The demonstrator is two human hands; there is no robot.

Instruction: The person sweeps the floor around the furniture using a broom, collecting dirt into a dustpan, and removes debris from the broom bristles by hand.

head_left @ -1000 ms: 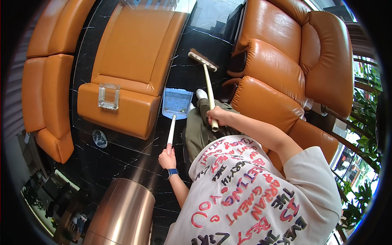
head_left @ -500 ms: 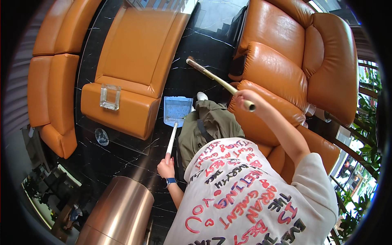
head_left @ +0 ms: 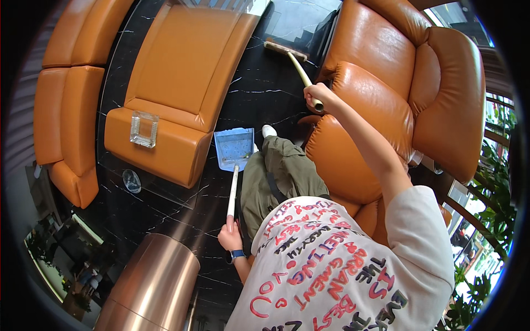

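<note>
My right hand (head_left: 320, 96) grips the upper end of a broom (head_left: 298, 68) with a pale pole. Its long narrow head lies on the dark floor ahead, between the table and the sofa. Lower down, my left hand (head_left: 230, 236) is closed round the white handle of a long-handled dustpan (head_left: 234, 134). The blue pan rests on the floor in front of my feet, its open side facing away from me. Small bits of debris show inside it.
An orange leather sofa (head_left: 359, 143) stands close on my right. To the left is a low orange-and-glass table (head_left: 176, 66) bearing a glass ashtray (head_left: 144, 129). Another orange sofa (head_left: 52, 116) lies beyond it. A copper-coloured cylinder (head_left: 152, 281) stands at the lower left.
My right hand has moved forward and slightly left, carrying the broom farther away. The broom head has turned crosswise. The dustpan stays close to my feet in my left hand.
</note>
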